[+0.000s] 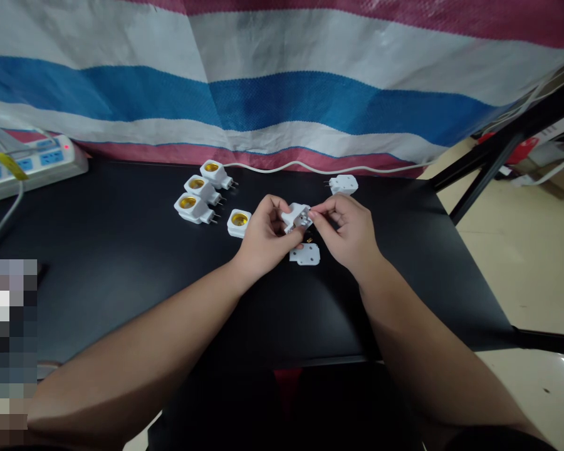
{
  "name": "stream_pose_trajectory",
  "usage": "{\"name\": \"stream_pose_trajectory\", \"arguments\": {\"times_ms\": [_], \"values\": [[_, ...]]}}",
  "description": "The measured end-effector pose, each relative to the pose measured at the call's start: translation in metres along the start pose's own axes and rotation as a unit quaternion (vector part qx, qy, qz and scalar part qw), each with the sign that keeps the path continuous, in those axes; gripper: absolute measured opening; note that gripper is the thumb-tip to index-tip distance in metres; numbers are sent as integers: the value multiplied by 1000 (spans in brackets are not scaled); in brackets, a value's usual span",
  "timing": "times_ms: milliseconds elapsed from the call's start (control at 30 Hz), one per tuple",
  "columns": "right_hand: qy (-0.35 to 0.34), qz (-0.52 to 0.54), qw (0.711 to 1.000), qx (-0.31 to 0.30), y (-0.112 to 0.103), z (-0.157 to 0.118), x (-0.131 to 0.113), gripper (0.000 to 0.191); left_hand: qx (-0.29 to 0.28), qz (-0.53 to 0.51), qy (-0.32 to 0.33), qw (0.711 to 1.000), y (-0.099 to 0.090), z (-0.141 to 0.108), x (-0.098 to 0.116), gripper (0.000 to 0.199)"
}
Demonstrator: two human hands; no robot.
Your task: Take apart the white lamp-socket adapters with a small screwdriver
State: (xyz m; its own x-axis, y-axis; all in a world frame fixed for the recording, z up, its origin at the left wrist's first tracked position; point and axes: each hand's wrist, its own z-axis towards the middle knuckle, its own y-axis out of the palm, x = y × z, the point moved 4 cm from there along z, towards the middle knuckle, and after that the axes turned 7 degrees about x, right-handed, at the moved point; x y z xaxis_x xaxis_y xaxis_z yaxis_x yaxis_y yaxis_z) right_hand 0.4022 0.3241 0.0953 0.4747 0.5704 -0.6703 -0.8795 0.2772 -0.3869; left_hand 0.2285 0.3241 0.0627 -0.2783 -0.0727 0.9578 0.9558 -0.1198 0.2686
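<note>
My left hand (270,235) is closed around a white lamp socket housing (294,216), its hollow inner side facing up and right. At the housing's right edge, my right hand (345,225) pinches thumb and forefinger together. Whatever lies between those fingertips is too small to make out. Just below the housing, a white cover plate (305,254) with holes lies on the table. A small brass-coloured piece (309,240) shows between plate and housing. Left of my left hand sits a white lamp socket (239,222) with a gold threaded inside, partly hidden by the hand.
Three plug-in lamp sockets (196,185) with metal prongs stand at the back left of the black table (145,282). Another white plug piece (344,184) lies behind my right hand. A power strip (51,160) is at far left. A white cable (296,165) runs along the striped sheet (286,100).
</note>
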Motion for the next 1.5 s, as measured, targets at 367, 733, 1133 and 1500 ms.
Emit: {"name": "stream_pose_trajectory", "arguments": {"times_ms": [367, 733, 1133, 1500], "values": [[2, 19, 1000, 5, 1, -2, 0, 7, -5, -4, -4, 1000, 0, 1, 1, 49], [42, 56, 997, 21, 1, -1, 3, 7, 4, -33, 12, 999, -3, 2, 3, 54], [30, 73, 997, 19, 1, -1, 1, 6, 6, -32, 17, 999, -3, 2, 2, 57], [22, 80, 996, 21, 1, -1, -2, 6, 11, -30, 10, 999, -3, 2, 3, 55]]}}
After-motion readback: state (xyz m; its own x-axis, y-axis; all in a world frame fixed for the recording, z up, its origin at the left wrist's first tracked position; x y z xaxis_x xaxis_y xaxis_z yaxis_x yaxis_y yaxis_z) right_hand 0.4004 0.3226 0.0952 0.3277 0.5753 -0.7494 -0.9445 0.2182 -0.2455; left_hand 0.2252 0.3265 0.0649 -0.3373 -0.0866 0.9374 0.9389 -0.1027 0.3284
